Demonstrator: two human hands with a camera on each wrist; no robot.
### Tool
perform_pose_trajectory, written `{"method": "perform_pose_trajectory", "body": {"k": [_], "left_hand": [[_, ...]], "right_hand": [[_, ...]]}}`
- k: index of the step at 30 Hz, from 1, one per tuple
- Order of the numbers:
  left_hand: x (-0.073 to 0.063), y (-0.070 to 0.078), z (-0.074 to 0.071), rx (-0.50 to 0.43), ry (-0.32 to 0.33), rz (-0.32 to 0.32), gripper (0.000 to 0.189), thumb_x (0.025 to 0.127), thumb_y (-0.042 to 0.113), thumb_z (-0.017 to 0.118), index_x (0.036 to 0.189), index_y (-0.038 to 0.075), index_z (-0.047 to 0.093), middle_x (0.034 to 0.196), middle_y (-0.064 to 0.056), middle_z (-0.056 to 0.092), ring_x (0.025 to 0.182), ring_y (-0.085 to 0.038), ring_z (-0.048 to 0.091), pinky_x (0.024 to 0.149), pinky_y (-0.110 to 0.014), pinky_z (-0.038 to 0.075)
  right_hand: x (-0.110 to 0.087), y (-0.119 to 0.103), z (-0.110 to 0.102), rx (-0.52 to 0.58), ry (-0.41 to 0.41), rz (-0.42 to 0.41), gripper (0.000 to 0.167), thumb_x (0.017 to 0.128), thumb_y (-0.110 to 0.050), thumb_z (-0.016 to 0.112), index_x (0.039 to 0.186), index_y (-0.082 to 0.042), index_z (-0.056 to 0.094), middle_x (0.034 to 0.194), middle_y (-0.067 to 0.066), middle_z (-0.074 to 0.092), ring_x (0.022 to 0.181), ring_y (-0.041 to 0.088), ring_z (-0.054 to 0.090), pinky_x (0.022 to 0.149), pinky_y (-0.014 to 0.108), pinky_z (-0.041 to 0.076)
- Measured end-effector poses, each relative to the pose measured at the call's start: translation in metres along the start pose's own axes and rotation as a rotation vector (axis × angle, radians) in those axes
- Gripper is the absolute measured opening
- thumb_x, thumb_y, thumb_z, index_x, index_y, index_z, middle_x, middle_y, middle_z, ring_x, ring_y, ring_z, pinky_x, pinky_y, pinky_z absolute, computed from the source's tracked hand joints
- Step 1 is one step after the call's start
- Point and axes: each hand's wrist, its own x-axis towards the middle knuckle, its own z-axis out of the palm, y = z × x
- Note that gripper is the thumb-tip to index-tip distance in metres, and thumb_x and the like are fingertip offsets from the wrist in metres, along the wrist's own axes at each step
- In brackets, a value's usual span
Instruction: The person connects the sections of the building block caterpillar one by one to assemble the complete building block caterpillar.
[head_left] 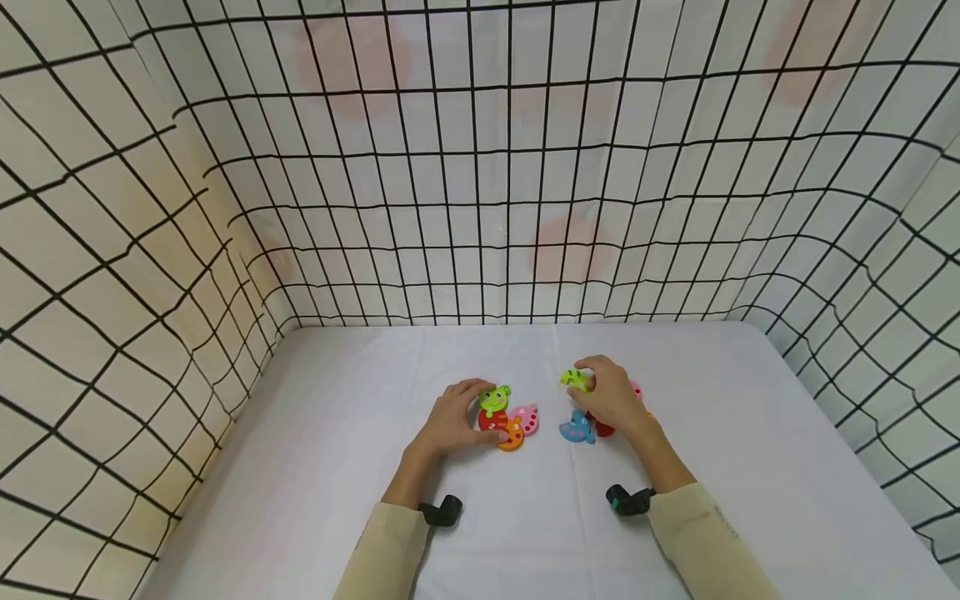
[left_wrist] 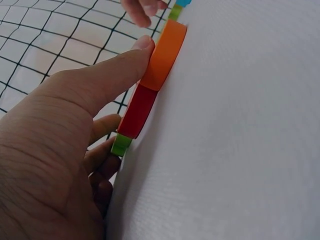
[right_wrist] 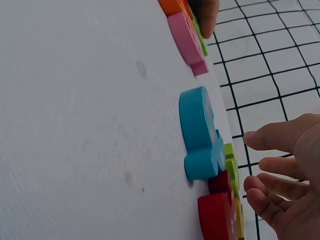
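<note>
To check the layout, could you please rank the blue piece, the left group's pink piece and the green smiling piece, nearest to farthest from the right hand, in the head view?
1. Blue piece: just left of the right hand.
2. Pink piece: farther left, between the other two.
3. Green smiling piece: leftmost, by the left hand.

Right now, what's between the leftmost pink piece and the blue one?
Only bare white surface separates the pink piece from the blue piece in the head view.

A white tabletop (head_left: 517,542) carries a red piece (head_left: 489,421), orange piece (head_left: 514,433) and pink piece (head_left: 529,419). Right of them lies a blue piece (head_left: 575,428).
</note>
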Motion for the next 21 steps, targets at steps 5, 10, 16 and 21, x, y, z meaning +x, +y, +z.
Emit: {"method": "perform_pose_trajectory", "body": {"k": [5, 10, 16, 21], "left_hand": [[0.001, -0.001, 0.0, 0.008, 0.003, -0.003, 0.079, 0.079, 0.053, 0.08, 0.148, 0.024, 0.054, 0.155, -0.005, 0.049, 0.142, -0.033, 0.043, 0.117, -0.059, 0.035], [0.002, -0.001, 0.001, -0.002, -0.014, -0.007, 0.08, 0.079, 0.053, 0.08, 0.149, 0.025, 0.052, 0.157, -0.004, 0.047, 0.145, -0.033, 0.041, 0.118, -0.06, 0.033], [0.001, -0.001, 0.0, -0.008, -0.03, -0.007, 0.08, 0.081, 0.051, 0.079, 0.151, 0.025, 0.051, 0.161, -0.002, 0.043, 0.149, -0.032, 0.036, 0.12, -0.062, 0.03], [-0.001, -0.002, -0.001, -0.008, -0.033, 0.011, 0.081, 0.081, 0.05, 0.079, 0.152, 0.024, 0.05, 0.162, 0.002, 0.043, 0.151, -0.027, 0.035, 0.118, -0.059, 0.032]], "right_hand": [[0.004, 0.004, -0.002, -0.018, -0.047, 0.018, 0.054, 0.09, -0.022, 0.076, 0.137, 0.001, 0.06, 0.1, 0.014, 0.058, 0.084, 0.023, 0.053, 0.066, 0.031, 0.043], [0.007, 0.01, -0.002, -0.047, -0.099, 0.03, 0.057, 0.089, -0.024, 0.077, 0.139, -0.001, 0.06, 0.098, 0.012, 0.057, 0.093, 0.025, 0.052, 0.071, 0.032, 0.042], [0.01, 0.014, -0.001, -0.047, -0.127, 0.021, 0.049, 0.089, -0.019, 0.074, 0.135, -0.003, 0.064, 0.086, 0.008, 0.051, 0.084, 0.022, 0.05, 0.065, 0.031, 0.039], [0.01, 0.013, 0.0, -0.036, -0.113, 0.002, 0.044, 0.092, -0.016, 0.072, 0.133, -0.003, 0.065, 0.082, 0.007, 0.05, 0.081, 0.021, 0.049, 0.068, 0.032, 0.039]]}}
